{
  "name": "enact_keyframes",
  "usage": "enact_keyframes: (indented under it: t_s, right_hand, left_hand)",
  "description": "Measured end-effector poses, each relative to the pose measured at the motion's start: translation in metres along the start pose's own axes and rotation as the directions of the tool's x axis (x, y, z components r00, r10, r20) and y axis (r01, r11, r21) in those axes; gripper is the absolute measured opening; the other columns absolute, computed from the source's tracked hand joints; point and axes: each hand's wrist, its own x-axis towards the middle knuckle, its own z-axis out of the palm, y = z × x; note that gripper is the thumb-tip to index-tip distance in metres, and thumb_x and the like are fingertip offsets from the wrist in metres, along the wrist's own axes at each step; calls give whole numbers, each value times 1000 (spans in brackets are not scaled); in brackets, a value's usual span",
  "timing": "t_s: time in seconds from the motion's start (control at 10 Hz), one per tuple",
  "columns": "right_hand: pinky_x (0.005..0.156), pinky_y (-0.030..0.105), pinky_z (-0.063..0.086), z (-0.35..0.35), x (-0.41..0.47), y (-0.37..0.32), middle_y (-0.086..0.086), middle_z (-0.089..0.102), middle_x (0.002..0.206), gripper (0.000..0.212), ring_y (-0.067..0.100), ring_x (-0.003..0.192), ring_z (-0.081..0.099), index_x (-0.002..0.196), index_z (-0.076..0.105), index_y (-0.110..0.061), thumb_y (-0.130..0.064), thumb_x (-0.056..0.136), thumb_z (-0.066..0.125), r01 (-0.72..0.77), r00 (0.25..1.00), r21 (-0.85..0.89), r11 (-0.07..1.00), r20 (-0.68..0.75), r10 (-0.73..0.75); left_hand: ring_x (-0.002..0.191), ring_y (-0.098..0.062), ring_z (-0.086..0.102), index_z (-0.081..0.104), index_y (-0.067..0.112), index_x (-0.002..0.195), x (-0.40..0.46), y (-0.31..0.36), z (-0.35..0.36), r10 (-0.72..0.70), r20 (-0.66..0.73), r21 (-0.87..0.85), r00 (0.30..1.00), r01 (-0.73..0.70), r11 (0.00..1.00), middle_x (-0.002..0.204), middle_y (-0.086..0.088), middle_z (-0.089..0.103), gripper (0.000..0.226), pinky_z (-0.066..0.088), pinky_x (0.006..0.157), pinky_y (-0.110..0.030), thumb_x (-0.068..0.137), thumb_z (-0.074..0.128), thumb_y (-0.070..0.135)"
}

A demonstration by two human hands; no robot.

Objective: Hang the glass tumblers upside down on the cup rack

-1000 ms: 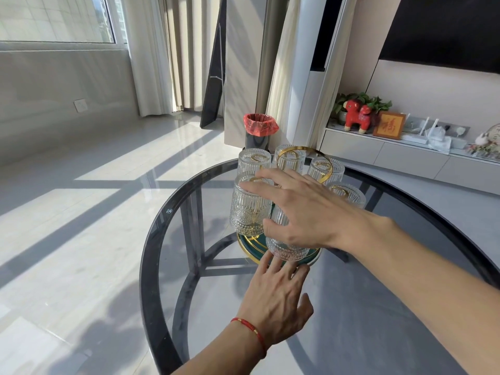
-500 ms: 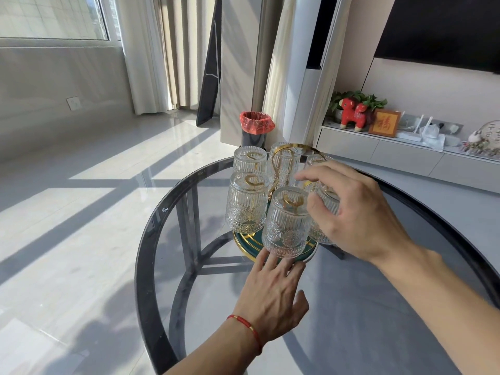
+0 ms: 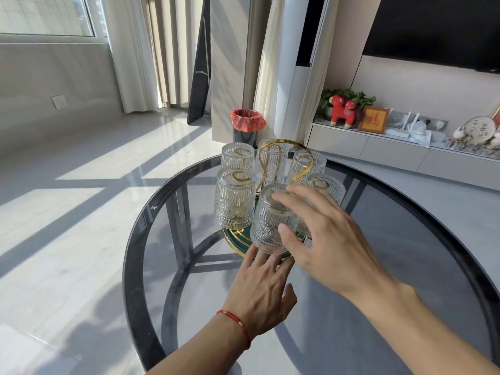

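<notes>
Rack (image 3: 238, 240): green, gold-rimmed base on the glass counter (image 3: 405, 266); six tumblers sit inverted over gold pegs.
Left hand (image 3: 259, 290): flat, fingertips at base rim, likely steadying it; grip open, empty.
Right hand (image 3: 324, 239): fingers spread loosely around nearest tumbler (image 3: 266, 228); grip closed or not, cannot tell.
Progress: apparently near done.

Six clear ribbed glass tumblers hang upside down in a ring on a cup rack (image 3: 236, 239) with a round green, gold-rimmed base and a looping gold handle (image 3: 284, 144). The nearest tumbler (image 3: 266, 226) sits at the front, another (image 3: 234, 202) just left of it.
</notes>
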Motion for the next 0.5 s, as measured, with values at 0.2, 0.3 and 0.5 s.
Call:
enact_keyframes:
  t_s: [0.2,0.3,0.5]
  right_hand:
    - [99,42,52,-4,4,-2,0,66,130,37,23,121,60,129,69,-23,-26,93,61,2,1000,-20,1000,-30,-3]
    - [99,42,51,-6,4,-3,-1,66,129,36,22,121,60,128,69,-22,-26,93,61,-12,1000,-12,1000,-27,12]
    - [101,44,50,-6,5,-4,2,67,131,38,23,123,59,129,69,-19,-23,92,60,15,999,-46,999,-48,-18]
  left_hand:
    - [131,-31,47,60,16,135,1,-2,2,-15,47,34,999,13,999,139,-5,58,51,28,120,-47,90,51,37]
    - [131,-31,47,60,16,135,1,-1,3,-20,66,25,998,18,1000,140,-4,57,51,29,120,-47,90,51,37]
    - [124,-31,50,63,16,129,0,0,1,-17,43,24,999,16,1000,134,-5,61,47,35,117,-47,88,55,36]
